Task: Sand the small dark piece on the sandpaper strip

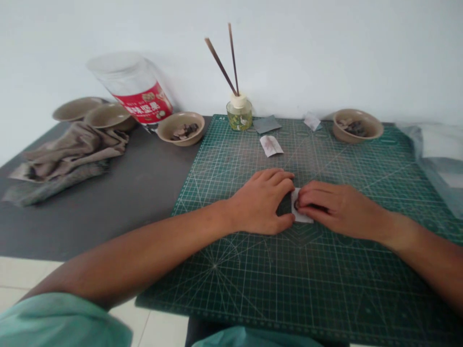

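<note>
On the green cutting mat (238,260) lies a small white paper square (304,219), mostly covered by my hands. My left hand (264,202) rests at its left side, thumb and fingers spread apart, with the tips at the paper's edge. The fingers of my right hand (336,207) are pinched together over the paper on a small dark piece (297,205). Only a bit of that piece shows, so its kind is unclear. Beyond the hands lie a smudged white paper piece (271,145), a grey sheet (266,124) and another small paper piece (312,121).
Small chunks fill the bottoms of a right bowl (358,137) and a left bowl (181,140). A reed diffuser (239,115) stands by the wall. At left are a red-labelled plastic jar (144,103), two more bowls (74,110) and crumpled cloths (75,147). Clear plastic (441,164) lies right.
</note>
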`<state>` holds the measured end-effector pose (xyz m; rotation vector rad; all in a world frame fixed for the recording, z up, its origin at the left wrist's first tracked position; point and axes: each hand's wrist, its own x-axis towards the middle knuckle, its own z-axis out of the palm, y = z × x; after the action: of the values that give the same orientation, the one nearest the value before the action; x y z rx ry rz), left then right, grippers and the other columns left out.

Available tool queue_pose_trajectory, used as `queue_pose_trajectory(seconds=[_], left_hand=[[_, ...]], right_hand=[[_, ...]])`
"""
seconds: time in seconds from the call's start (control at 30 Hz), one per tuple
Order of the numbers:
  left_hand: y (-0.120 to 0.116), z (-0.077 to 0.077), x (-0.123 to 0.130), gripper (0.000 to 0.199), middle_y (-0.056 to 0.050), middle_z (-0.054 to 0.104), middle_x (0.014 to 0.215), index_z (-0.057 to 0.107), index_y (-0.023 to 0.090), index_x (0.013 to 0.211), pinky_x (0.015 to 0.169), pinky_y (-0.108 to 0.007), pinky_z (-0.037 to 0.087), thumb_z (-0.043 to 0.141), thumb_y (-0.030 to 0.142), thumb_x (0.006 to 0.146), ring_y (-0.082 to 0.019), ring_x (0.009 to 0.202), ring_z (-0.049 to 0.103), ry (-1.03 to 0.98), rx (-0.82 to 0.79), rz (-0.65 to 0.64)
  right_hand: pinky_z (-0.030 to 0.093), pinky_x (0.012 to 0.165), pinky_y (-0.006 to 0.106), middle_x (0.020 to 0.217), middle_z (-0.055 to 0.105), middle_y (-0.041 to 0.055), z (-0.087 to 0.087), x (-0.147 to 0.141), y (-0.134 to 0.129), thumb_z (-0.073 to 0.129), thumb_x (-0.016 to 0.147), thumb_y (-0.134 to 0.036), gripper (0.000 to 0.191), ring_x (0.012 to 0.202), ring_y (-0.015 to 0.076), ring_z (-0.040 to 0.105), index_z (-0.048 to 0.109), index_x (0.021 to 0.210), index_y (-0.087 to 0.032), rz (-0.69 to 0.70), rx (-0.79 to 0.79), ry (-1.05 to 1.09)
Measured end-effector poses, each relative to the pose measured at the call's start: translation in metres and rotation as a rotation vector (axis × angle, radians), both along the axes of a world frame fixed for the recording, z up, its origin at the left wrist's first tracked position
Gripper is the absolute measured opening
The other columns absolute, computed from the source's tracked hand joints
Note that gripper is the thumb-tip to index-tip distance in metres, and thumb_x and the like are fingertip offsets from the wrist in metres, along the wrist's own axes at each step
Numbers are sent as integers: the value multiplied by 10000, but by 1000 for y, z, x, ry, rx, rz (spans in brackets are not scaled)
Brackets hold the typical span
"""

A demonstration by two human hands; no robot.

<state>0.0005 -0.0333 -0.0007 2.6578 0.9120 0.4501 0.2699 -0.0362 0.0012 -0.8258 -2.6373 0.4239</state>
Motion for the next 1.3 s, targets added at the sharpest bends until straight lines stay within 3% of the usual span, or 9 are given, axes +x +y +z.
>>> queue_pose_trajectory(seconds=[0.13, 0.3, 0.5, 0.67, 0.87, 1.07, 1.2, 1.3], left_hand=[[-1, 0, 0, 532, -187, 604, 1629, 657, 148, 1363, 1313, -586, 421, 710, 455, 932, -379, 1571, 502, 14, 14, 7], [0, 1, 0, 521, -184, 607, 1624, 662, 147, 1333, 1311, -568, 429, 714, 461, 921, -379, 1572, 501, 9, 10, -3], [0, 0, -1, 538, -192, 606, 1623, 659, 139, 1359, 1311, -584, 425, 711, 465, 934, -383, 1568, 502, 11, 14, 11], [0, -1, 0, 529, -185, 614, 1617, 666, 139, 1347, 1312, -565, 430, 715, 459, 929, -376, 1569, 504, 6, 19, -2], [0, 0, 0, 525, -183, 606, 1628, 656, 167, 1356, 1304, -600, 431, 721, 460, 925, -379, 1571, 506, 3, -4, 20], [0, 0, 0, 499, -189, 612, 1616, 666, 152, 1322, 1306, -576, 436, 712, 438, 916, -376, 1569, 508, -2, 2, 11], [0, 1, 0, 521, -193, 606, 1621, 660, 147, 1335, 1309, -587, 429, 722, 452, 917, -383, 1565, 509, 2, 7, 22], [-1, 0, 0, 526, -185, 604, 1626, 653, 165, 1351, 1307, -599, 429, 724, 457, 919, -383, 1565, 511, 3, -4, 25]], right_hand=[[579, 815, 381, 1071, 791, 64, 0, 2, 5, 625, 1097, -315, 149, 965, 258, 774, 752, 1052, -251, -126, 66, 32], [583, 801, 342, 1053, 778, 42, -1, -3, 0, 606, 1109, -285, 149, 917, 210, 770, 732, 1037, -254, 9, -42, 55], [587, 849, 367, 1056, 784, 50, 2, 1, 8, 638, 1101, -300, 128, 961, 230, 765, 735, 1036, -248, -64, 3, 67], [592, 805, 332, 1033, 787, 33, 3, -3, 3, 644, 1096, -286, 127, 914, 202, 772, 741, 1019, -256, 37, -100, 80], [589, 815, 375, 1019, 793, 49, 0, 1, 11, 660, 1084, -322, 135, 940, 247, 770, 756, 1019, -253, -108, 20, 66], [597, 814, 348, 1070, 786, 49, -2, -5, 3, 601, 1118, -285, 158, 944, 216, 774, 739, 1050, -251, -23, -8, 59], [599, 828, 377, 1096, 791, 72, -1, -4, 6, 597, 1121, -315, 156, 991, 253, 775, 731, 1088, -243, -99, 60, 9], [602, 808, 361, 1108, 798, 69, 2, 0, 4, 583, 1125, -314, 159, 968, 241, 781, 726, 1102, -249, -49, 38, -26]])
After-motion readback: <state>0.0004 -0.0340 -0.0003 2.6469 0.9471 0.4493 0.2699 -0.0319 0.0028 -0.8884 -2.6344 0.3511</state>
